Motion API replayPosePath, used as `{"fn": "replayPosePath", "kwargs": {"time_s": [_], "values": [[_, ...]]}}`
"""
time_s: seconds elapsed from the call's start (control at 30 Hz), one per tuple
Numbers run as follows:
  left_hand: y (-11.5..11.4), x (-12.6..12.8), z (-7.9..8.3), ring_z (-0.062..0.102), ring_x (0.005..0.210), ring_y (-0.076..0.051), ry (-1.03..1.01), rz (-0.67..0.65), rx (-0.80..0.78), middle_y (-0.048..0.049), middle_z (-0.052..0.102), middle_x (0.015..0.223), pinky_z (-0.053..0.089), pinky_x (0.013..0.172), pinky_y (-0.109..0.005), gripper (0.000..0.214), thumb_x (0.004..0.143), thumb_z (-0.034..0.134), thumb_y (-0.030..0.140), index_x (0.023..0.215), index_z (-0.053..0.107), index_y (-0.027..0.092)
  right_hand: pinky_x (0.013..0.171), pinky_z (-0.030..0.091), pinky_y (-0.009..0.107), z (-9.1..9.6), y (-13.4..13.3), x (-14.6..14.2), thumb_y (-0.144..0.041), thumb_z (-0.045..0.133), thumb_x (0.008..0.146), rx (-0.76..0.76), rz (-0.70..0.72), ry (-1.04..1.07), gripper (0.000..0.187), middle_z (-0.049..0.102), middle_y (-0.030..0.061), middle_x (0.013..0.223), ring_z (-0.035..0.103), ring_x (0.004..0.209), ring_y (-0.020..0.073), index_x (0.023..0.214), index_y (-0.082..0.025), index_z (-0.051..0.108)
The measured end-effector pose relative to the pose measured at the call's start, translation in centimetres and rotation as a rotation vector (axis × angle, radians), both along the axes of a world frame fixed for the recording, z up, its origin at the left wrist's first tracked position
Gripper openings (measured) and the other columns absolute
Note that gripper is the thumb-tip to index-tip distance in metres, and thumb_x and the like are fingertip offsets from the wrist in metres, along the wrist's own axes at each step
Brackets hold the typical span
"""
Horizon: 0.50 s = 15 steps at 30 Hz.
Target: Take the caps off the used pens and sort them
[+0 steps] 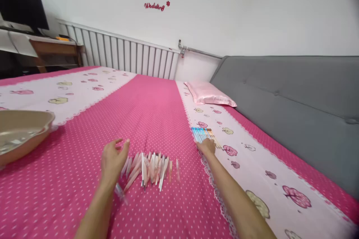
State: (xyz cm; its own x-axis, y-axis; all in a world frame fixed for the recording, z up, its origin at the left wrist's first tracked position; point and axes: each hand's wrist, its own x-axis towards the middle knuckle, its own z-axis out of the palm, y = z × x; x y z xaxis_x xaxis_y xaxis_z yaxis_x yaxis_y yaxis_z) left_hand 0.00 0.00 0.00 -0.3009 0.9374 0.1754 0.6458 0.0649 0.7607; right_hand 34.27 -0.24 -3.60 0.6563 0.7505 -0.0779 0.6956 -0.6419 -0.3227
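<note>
A loose pile of slender pens [153, 168], mostly pale pink, white and clear, lies on the pink dotted bedspread in front of me. My left hand [112, 160] is just left of this pile, thumb and fingers apart, holding nothing. Another pen [120, 193], clear and blurred, lies beside my left forearm. To the right, light blue pens [198, 132] and brown-topped pens [211, 134] are laid side by side in a neat row. My right hand [206, 146] reaches onto the near end of that row, its fingers drawn together. Whatever those fingertips hold is hidden.
A beige basin [28, 138] stands on the bed at the left. A pink pillow [209, 94] lies by the grey padded headboard [291, 101] on the right. Behind the bed are a white radiator [120, 50] and a desk [56, 46] with a monitor [24, 9].
</note>
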Motion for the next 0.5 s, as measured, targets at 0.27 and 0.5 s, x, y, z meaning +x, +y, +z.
{"fn": "replayPosePath", "kwargs": {"time_s": [0.27, 0.5], "values": [[-0.2, 0.1, -1.7, 0.064, 0.082, -0.025, -0.046, -0.034, 0.021, -0.0115, 0.065, 0.096, 0.052, 0.073, -0.038, 0.050, 0.071, 0.048, 0.054, 0.104, 0.061, 0.019, 0.090, 0.038, 0.049, -2.3, 2.0, -0.5, -0.045, 0.046, 0.081, 0.021, -0.019, -0.136, 0.062, 0.045, 0.0278, 0.124, 0.044, 0.114, 0.0387, 0.126, -0.003, 0.040], [0.0, -0.9, -2.7, 0.064, 0.086, -0.026, -0.039, -0.093, -0.015, -0.0111, 0.065, 0.098, 0.052, 0.072, -0.038, 0.055, 0.071, 0.051, 0.059, 0.107, 0.059, 0.019, 0.090, 0.038, 0.039, -2.1, 3.1, -0.2, -0.015, 0.034, 0.086, -0.009, -0.062, -0.154, 0.036, 0.053, 0.0221, 0.117, 0.048, 0.113, 0.0301, 0.116, -0.004, 0.050]]}}
